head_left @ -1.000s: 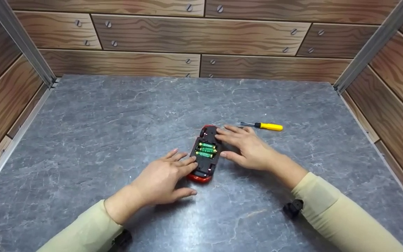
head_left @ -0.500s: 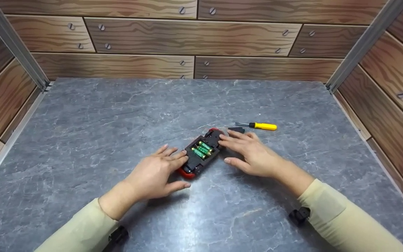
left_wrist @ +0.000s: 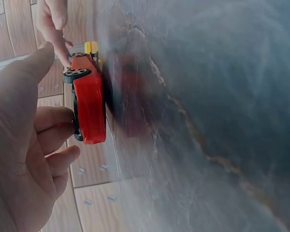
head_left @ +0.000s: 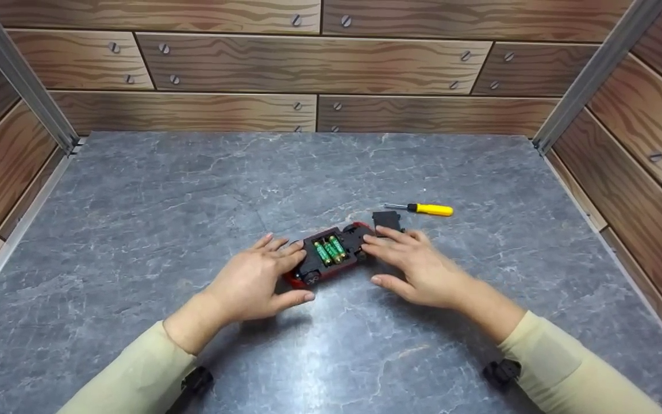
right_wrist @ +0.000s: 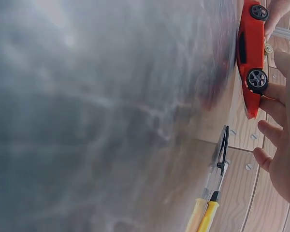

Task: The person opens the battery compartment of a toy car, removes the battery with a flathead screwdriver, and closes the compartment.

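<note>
A red toy car [head_left: 310, 261] lies upside down on the grey marbled table, its black underside and wheels facing up. Several green batteries [head_left: 331, 250] sit side by side in its uncovered battery compartment. My left hand [head_left: 250, 282], fingers extended, touches the car's left end; in the left wrist view its fingertips meet the underside of the red car body [left_wrist: 90, 108]. On the opposite end rest the fingertips of my right hand [head_left: 420, 267], thumb held apart. Just beyond those fingers lies a black battery cover [head_left: 387, 219], partly hidden by them in the head view.
A screwdriver with a yellow handle [head_left: 434, 210] lies behind the battery cover, its shaft pointing left. Wood-patterned walls [head_left: 314, 63] enclose the table [head_left: 193, 184] at the back and sides, with metal posts at the far corners.
The toy car has turned clockwise, from nearly lengthwise to lying mostly crosswise, with both hands touching its ends. The battery cover, hidden at first, has come into view. The head view has shifted slightly.
</note>
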`<action>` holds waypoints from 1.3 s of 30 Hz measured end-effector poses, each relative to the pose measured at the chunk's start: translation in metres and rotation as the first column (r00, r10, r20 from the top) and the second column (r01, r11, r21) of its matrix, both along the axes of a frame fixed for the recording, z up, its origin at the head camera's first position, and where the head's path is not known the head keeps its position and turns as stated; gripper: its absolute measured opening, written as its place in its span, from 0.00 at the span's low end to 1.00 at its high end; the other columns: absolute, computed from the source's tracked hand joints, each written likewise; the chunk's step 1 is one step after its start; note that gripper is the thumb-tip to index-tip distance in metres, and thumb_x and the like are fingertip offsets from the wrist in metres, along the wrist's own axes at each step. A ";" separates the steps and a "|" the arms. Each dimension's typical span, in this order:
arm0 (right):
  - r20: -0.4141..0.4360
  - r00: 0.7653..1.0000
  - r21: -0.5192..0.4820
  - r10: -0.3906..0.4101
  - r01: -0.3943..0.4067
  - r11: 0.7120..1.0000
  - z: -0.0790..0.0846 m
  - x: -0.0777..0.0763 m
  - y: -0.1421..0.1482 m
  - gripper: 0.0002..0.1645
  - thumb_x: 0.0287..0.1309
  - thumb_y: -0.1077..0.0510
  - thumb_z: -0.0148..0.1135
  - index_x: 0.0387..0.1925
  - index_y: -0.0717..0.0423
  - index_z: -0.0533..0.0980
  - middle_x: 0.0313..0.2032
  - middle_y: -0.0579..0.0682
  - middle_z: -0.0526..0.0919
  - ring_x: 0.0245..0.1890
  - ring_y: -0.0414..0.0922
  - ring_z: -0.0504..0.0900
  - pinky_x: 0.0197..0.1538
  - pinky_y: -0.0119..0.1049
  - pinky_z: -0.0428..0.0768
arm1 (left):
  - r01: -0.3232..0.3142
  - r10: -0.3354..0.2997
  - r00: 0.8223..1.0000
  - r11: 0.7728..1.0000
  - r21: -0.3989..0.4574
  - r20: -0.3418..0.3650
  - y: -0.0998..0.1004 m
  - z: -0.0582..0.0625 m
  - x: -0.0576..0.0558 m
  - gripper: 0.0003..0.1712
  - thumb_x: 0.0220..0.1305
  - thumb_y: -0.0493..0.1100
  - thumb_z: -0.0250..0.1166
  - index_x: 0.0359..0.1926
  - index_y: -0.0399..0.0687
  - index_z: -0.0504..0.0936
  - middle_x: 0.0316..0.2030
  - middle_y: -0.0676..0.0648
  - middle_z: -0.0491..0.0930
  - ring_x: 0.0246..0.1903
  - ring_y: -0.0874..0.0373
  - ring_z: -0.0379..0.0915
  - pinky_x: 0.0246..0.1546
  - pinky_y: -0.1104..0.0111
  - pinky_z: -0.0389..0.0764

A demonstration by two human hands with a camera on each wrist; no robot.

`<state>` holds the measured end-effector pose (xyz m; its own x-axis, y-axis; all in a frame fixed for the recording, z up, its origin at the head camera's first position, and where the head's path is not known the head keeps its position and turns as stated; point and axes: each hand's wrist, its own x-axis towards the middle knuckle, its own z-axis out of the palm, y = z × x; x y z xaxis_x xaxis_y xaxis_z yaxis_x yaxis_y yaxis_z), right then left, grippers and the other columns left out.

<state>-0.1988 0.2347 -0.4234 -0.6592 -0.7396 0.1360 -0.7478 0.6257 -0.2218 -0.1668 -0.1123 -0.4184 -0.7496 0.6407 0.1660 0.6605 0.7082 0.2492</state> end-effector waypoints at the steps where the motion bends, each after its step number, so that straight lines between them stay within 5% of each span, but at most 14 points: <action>1: -0.003 1.000 -0.002 0.004 -0.004 1.000 0.000 0.002 0.000 0.37 0.77 0.37 0.57 0.77 0.50 0.71 0.77 0.48 0.70 0.80 0.53 0.60 0.71 0.63 0.64 | 0.000 0.000 1.000 1.000 0.003 -0.003 0.000 0.000 0.000 0.49 0.70 0.74 0.61 0.72 0.39 0.76 0.72 0.41 0.74 0.73 0.39 0.68 0.79 0.50 0.56; 23: 0.038 0.998 0.031 -0.049 0.048 0.998 0.002 0.025 0.001 0.39 0.76 0.34 0.56 0.79 0.47 0.69 0.78 0.44 0.67 0.81 0.51 0.59 0.72 0.67 0.62 | -0.031 0.031 0.999 1.000 0.004 0.014 0.002 0.000 -0.012 0.50 0.70 0.73 0.63 0.75 0.39 0.73 0.74 0.40 0.71 0.74 0.38 0.64 0.80 0.49 0.52; 39: 0.034 0.999 0.018 -0.034 0.034 0.999 0.004 0.027 -0.003 0.38 0.77 0.33 0.56 0.77 0.48 0.71 0.76 0.47 0.70 0.80 0.52 0.59 0.69 0.62 0.67 | -0.045 0.044 0.999 0.999 0.015 0.009 0.001 -0.005 -0.011 0.49 0.69 0.73 0.64 0.74 0.40 0.74 0.74 0.40 0.71 0.74 0.40 0.65 0.80 0.47 0.54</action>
<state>-0.1720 0.2321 -0.4197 -0.6882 -0.7186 0.0999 -0.7180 0.6548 -0.2362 -0.1773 -0.1111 -0.4231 -0.7787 0.6042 0.1690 0.6264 0.7330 0.2652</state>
